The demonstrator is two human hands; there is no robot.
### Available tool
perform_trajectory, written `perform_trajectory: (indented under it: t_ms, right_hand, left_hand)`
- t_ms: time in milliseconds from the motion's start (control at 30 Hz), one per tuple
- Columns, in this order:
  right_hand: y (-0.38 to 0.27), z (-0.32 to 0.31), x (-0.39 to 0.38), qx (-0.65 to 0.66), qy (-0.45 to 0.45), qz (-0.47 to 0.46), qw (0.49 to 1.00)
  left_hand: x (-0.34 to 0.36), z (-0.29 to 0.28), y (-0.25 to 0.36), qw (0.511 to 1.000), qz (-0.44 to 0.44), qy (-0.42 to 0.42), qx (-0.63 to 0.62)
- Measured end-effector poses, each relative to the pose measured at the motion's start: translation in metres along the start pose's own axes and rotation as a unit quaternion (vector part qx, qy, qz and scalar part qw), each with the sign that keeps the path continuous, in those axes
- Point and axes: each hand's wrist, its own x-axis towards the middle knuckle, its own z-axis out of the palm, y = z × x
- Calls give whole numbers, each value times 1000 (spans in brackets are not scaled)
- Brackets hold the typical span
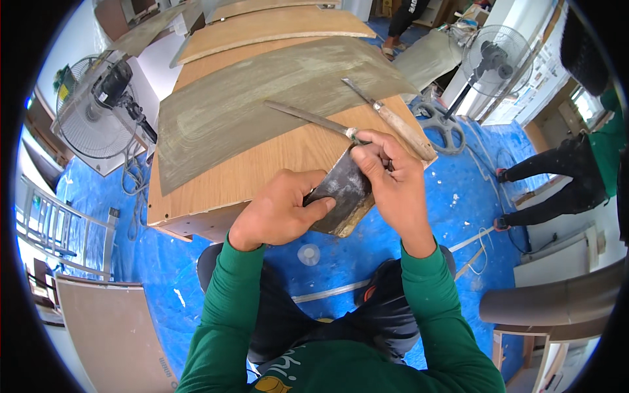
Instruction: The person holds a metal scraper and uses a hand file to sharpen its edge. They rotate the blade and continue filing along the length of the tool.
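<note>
My left hand [282,209] grips a wide, flat metal scraper blade [344,190], smeared grey, by its lower left edge. My right hand [386,177] is closed on a long thin metal file [308,118], whose tip lies against the top of the blade and whose shaft runs up and left over the wood board [262,157]. A second tool with a wooden handle [400,128] lies on the board just right of my right hand. A grey, streaked laminate sheet [262,98] covers the far part of the board.
A standing fan [98,111] is at the left and another fan [491,59] at the upper right. Blue sheeting [458,203] covers the floor. A person in dark trousers [563,177] stands at the right. More boards [268,26] lie beyond. A grey panel [111,327] leans at the lower left.
</note>
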Motion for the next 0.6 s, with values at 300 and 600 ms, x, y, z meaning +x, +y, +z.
perform_trajectory:
  t_ms: [300,600]
  right_hand:
    - [13,-7,6,90,-53,64,992]
    - [15,-6,3,166,-44,72,982]
  left_hand:
    - [1,0,15,997,-21,-16,75]
    - [2,0,14,998,-18,-13,54]
